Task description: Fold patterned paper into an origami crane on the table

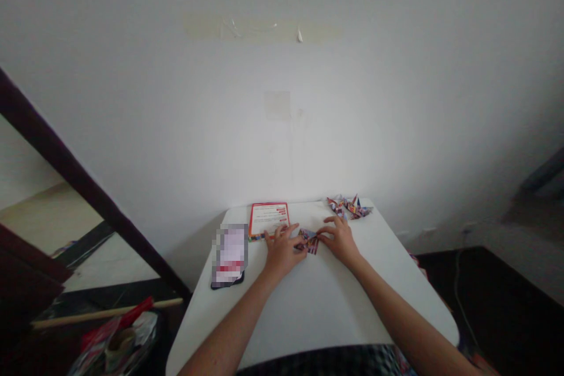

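Observation:
A small folded piece of patterned paper (309, 241) lies on the white table (317, 299) between my two hands. My left hand (281, 251) rests on its left side, fingers curled and pressing down on the fold. On its right side lies my right hand (340, 238), fingertips pinching the paper's edge. Both forearms reach in from the bottom of the view.
A red-bordered printed card (268, 218) lies just behind my left hand. Several folded patterned paper figures (349, 207) sit at the table's far right corner. A phone (230, 255) lies at the left edge. Bags and a wooden stick (106, 314) clutter the floor on the left.

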Tool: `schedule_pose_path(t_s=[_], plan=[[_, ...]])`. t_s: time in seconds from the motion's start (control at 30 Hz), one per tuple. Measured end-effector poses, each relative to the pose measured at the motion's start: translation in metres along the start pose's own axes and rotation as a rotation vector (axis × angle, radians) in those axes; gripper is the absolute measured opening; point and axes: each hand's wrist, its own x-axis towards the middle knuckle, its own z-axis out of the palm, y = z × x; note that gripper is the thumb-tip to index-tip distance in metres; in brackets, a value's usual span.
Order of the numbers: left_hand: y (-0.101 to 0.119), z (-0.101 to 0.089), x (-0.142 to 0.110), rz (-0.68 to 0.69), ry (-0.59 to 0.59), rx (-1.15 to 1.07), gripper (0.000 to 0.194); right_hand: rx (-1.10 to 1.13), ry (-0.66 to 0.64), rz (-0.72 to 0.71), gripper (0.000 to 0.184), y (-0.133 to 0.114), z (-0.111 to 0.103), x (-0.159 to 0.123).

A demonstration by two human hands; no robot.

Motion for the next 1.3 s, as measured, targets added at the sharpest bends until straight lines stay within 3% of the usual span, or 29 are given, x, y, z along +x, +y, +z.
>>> schedule_pose_path(t_s=[0.67,0.8,1.07,1.3], plan=[[0.005,0.007,0.01,-0.029,-0.007,-0.007,0.012,-0.101,-0.114,0.125,0.01,-0.012,0.002,0.01],[0.004,0.007,0.009,-0.028,0.002,-0.018,0.02,-0.11,-0.109,0.114,0.009,-0.013,0.002,0.01],[-0.001,0.01,0.008,0.038,-0.009,0.007,0.031,-0.129,-0.12,0.138,0.013,-0.018,-0.001,0.009],[-0.003,0.007,0.007,0.113,0.001,0.048,0.021,-0.127,-0.113,0.14,0.012,-0.019,0.0,0.007]])
